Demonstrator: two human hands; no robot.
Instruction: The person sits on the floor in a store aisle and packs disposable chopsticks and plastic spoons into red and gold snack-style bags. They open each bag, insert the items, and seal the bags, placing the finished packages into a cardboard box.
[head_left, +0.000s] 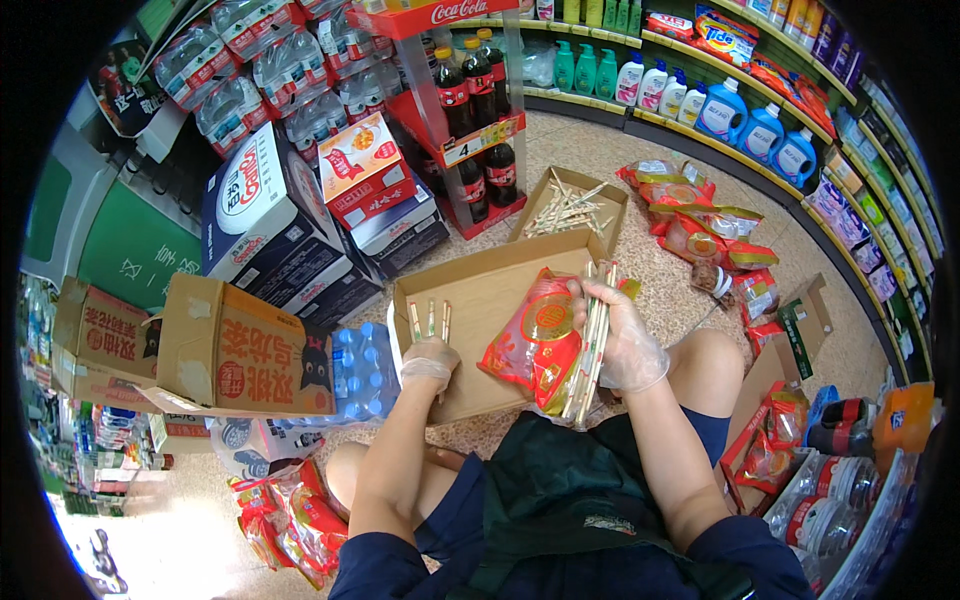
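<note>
My left hand (431, 361), in a clear plastic glove, grips a few slim pale sticks (431, 319) with red and green marks, perhaps wrapped chopsticks. It is at the left end of a shallow cardboard tray (472, 274). A thicker bundle of similar sticks (589, 360) is in my gloved right hand (630, 337), slanting over the tray's right part. Beside that bundle a red and clear printed bag (536, 330) lies in the tray, partly behind the sticks. Beyond it, a smaller cardboard tray (619, 199) holds many loose sticks (566, 206).
Red packaged bags (697, 214) and a jar (711, 281) lie on the floor to the right. More red bags (292, 517) are at lower left. Cartons (255, 352), shrink-wrapped bottles (364, 375) and a Coca-Cola rack (480, 150) border the left and far side. Shelves (750, 150) curve along the right.
</note>
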